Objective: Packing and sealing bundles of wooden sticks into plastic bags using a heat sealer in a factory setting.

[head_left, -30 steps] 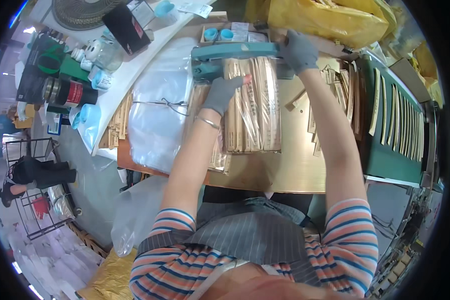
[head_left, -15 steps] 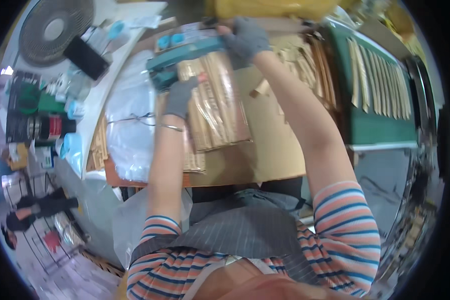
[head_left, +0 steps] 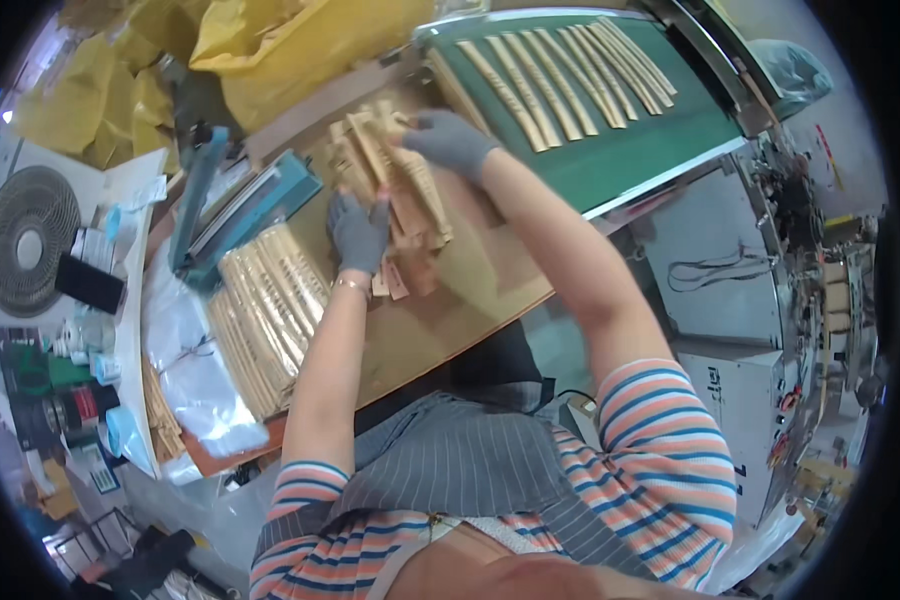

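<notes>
Paper strips (head_left: 412,192) between gloved hands (head_left: 358,234), right one farther forward.

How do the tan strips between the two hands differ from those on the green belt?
The heaped strips overlap in a jumble; the belt strips lie side by side in a row. The left hand and right hand are at the heaped strips, while neither touches the belt strips. Both groups are tan, long and narrow.

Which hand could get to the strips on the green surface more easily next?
Probably the right hand: it's nearer the green surface and those strips. The left hand is farther away, by the loose pile.
</notes>
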Demonstrator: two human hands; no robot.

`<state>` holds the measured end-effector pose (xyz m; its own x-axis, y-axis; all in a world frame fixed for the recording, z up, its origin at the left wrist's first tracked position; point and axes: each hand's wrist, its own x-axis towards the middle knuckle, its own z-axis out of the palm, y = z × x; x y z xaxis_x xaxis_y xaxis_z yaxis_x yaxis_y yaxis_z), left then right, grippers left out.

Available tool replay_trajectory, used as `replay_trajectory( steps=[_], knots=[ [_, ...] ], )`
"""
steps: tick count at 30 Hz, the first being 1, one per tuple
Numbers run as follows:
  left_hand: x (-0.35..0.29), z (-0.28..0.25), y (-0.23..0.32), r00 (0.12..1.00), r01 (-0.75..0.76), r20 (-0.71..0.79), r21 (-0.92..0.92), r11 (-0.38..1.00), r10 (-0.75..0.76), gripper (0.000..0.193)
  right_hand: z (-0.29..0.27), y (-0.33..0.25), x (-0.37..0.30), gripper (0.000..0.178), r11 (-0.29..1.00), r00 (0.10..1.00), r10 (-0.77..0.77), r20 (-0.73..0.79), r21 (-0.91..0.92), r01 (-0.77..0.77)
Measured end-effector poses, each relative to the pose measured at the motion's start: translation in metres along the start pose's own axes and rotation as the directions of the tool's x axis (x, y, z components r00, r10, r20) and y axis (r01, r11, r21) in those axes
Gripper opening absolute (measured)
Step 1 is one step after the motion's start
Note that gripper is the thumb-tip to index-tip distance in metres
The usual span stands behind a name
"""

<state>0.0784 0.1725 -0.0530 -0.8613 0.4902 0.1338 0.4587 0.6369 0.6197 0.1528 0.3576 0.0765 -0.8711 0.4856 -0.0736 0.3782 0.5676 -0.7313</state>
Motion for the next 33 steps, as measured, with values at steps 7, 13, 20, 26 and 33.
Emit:
replay_trajectory(
  steps=[7,13,20,26,33],
  knots=[
    [-0.03,0.008,0.039,0.997,-0.007,-0.072,0.088,0.996,0.013,0.095,-0.241,0.198,-0.009,0.074,0.745,0.659,0.111,-0.744,-0.376,-0.551],
    [-0.033,0.012,0.038,0.993,-0.002,-0.113,0.121,0.993,0.016,0.095,-0.213,0.227,-0.006,0.052,0.836,0.913,-0.112,-0.393,-0.534,-0.127],
    [-0.019,0.005,0.037,0.988,0.095,-0.108,-0.146,0.985,-0.111,0.087,-0.047,0.027,-0.049,0.062,0.823,0.99,-0.144,0.003,-0.554,0.122],
    [-0.017,-0.018,0.079,0.953,0.3,0.167,-0.436,0.849,-0.251,0.086,0.025,0.068,0.017,0.087,0.895,0.869,0.447,-0.213,0.118,-0.431],
    [0.001,-0.027,0.016,0.844,0.536,0.503,-0.799,0.273,-0.185,0.071,0.089,0.018,-0.02,0.065,0.778,0.931,-0.011,0.364,0.589,-0.221]
  ],
)
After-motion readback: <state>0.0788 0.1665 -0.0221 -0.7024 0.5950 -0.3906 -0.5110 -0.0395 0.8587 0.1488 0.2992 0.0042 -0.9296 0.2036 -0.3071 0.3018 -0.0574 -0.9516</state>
